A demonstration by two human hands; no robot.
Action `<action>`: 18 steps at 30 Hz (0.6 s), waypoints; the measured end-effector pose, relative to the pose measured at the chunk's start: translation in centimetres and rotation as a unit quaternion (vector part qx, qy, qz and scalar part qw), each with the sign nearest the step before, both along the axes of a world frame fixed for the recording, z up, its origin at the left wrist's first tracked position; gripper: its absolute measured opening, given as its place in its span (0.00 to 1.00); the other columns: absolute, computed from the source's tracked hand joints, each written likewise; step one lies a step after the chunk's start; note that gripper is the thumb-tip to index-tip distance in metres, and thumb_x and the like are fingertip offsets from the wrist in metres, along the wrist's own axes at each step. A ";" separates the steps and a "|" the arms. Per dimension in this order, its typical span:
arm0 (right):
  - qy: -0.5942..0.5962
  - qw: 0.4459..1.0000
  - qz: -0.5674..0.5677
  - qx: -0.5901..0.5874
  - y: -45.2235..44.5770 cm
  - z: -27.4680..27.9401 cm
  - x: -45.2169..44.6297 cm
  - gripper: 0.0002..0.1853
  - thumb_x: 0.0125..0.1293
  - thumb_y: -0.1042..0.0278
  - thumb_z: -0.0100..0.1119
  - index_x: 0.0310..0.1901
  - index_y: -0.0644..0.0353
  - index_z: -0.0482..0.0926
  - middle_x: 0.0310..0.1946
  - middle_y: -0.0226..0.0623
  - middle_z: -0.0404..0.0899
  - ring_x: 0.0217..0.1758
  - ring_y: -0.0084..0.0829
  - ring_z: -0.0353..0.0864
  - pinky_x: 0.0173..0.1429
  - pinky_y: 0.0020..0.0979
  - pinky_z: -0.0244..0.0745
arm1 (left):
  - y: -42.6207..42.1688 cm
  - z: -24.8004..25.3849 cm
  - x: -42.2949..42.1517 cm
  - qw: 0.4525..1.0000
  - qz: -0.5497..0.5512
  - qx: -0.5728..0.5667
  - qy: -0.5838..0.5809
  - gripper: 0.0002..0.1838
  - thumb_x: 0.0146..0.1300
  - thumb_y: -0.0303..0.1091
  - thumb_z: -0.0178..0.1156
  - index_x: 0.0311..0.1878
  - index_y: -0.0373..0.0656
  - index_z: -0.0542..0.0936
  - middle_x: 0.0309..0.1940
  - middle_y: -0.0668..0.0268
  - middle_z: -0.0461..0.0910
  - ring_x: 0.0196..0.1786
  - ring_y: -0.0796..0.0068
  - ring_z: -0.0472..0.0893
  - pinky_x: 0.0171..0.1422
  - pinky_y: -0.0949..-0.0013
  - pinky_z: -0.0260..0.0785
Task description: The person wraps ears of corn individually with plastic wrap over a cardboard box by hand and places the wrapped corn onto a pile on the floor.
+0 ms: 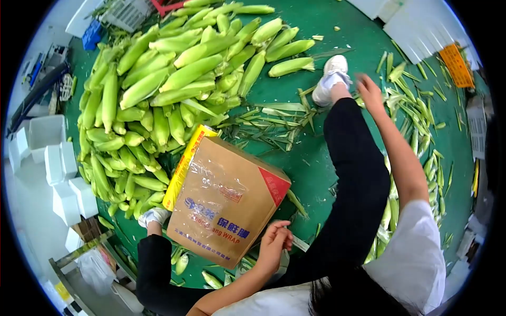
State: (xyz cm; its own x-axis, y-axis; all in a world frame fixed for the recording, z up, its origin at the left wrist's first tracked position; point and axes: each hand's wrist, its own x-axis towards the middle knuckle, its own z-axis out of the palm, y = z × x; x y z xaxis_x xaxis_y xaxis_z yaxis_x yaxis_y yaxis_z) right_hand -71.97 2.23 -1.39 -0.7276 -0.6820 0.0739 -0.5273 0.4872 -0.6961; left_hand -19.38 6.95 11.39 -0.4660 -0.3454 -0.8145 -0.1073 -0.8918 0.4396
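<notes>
My left hand [275, 243] is beside the lower right edge of a cardboard box [226, 195] printed with "WRAP". Its fingers are curled in; whatever they may hold is hidden. A pale strip [300, 243] shows just past that hand, its kind unclear. Out in front, my right hand [370, 95] is raised near my white shoe [332, 79]. Motion smears its fingers, and I see nothing clearly held there. A big heap of green corn cobs in husk [174, 84] lies beyond the box. Against the box's left side stands a yellow carton [187, 168].
Stripped husks and leaves [416, 110] cover the green floor on my right. More loose leaves [279, 118] lie between the heap and my leg. White foam boxes [66, 203] stand at the left. An orange crate [457, 66] is at the far right.
</notes>
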 end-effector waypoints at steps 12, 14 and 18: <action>0.267 0.848 0.271 0.369 -23.9 -9.8 8.6 0.33 0.56 0.55 0.69 0.63 0.52 0.70 0.56 0.43 0.80 0.57 0.46 0.80 0.66 0.45 0.69 | -5.7 -3.7 1.7 0.983 0.082 -0.161 -0.018 0.11 0.75 0.24 0.50 0.57 0.37 0.74 0.36 0.68 0.77 0.39 0.79 0.76 0.46 0.73 0.70; 0.054 0.919 0.280 0.272 -21.7 -7.0 10.7 0.36 0.58 0.45 0.68 0.61 0.60 0.70 0.49 0.45 0.84 0.44 0.46 0.85 0.55 0.43 0.76 | -6.7 -3.3 1.8 0.975 0.114 -0.193 -0.007 0.11 0.74 0.25 0.51 0.57 0.36 0.74 0.36 0.67 0.77 0.38 0.79 0.76 0.45 0.74 0.70; -0.626 0.731 0.183 0.201 -13.9 3.6 21.7 0.31 0.67 0.36 0.56 0.57 0.56 0.72 0.39 0.36 0.81 0.35 0.25 0.81 0.34 0.30 0.78 | -10.0 -3.5 -1.8 0.942 0.252 -0.220 -0.008 0.15 0.74 0.29 0.55 0.61 0.37 0.71 0.36 0.67 0.78 0.38 0.78 0.77 0.46 0.72 0.71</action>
